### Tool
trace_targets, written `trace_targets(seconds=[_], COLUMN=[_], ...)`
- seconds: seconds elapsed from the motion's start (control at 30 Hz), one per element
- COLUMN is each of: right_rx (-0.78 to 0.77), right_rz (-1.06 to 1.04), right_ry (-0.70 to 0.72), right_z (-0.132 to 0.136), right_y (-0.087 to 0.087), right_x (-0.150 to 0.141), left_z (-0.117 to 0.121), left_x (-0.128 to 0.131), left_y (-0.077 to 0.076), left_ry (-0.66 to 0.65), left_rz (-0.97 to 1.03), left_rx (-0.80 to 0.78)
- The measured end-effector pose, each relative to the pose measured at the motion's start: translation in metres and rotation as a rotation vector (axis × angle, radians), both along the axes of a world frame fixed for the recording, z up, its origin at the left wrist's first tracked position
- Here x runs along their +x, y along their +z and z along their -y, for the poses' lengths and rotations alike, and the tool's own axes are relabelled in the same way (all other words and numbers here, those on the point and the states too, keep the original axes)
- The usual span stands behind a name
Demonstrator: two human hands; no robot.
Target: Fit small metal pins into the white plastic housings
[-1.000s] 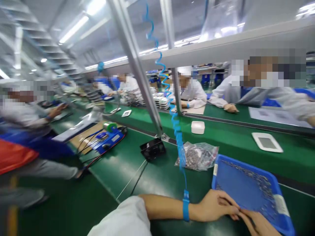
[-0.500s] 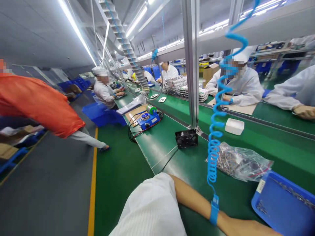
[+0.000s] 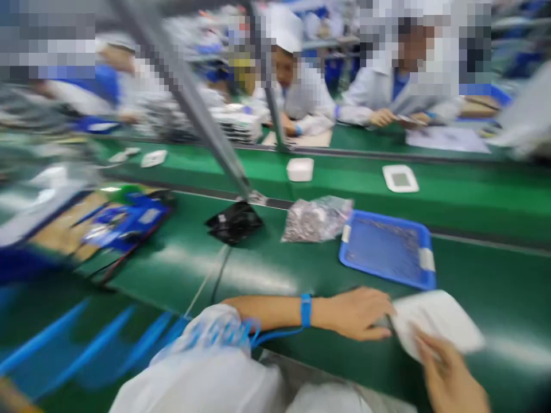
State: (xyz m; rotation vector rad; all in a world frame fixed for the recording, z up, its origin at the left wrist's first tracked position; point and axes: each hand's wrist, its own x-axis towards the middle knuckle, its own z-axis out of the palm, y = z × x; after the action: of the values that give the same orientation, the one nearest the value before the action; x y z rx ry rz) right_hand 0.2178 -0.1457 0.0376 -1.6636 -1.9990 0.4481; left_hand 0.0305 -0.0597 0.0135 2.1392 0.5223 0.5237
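Here both hands, left hand (image 3: 359,312) and right hand (image 3: 447,376), grip a white panel (image 3: 437,327) just before the blue tray (image 3: 387,249) and parts bag (image 3: 316,218).

We see a smooth green tabletop (image 3: 275,269) with a dull sheen, a blue plastic tray (image 3: 387,275), a crinkly clear plastic bag (image 3: 316,219), a matt white flat piece (image 3: 443,324), a blue wrist strap (image 3: 306,310) and white cloth sleeve (image 3: 206,373).
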Motion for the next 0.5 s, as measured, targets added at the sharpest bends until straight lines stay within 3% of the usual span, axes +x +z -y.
trace_targets(seconds=[0.07,0.13,0.2,0.37,0.5], right_rx=[-0.198,-0.385,-0.483,-0.47,-0.437], right_rz=[-0.185,-0.367,-0.398,-0.151,0.039], right_ry=[-0.07,-0.105,-0.148,-0.185,-0.156], right_z=[0.018,0.012,-0.002,-0.013,-0.015], right_y=[0.011,0.019,0.025,0.046,0.05], right_x=[-0.014,-0.032,-0.04,-0.033,-0.032], left_z=[-0.002,-0.008,-0.012,-0.011,-0.013], left_x=[-0.006,-0.009,-0.012,-0.013,-0.011], left_y=[0.003,0.0,-0.004,-0.003,0.003], left_ry=[-0.033,-0.019,0.001,0.08,0.146], left_rz=[-0.03,-0.029,-0.055,-0.15,-0.157], left_rx=[0.104,0.141,0.141,0.105,0.115])
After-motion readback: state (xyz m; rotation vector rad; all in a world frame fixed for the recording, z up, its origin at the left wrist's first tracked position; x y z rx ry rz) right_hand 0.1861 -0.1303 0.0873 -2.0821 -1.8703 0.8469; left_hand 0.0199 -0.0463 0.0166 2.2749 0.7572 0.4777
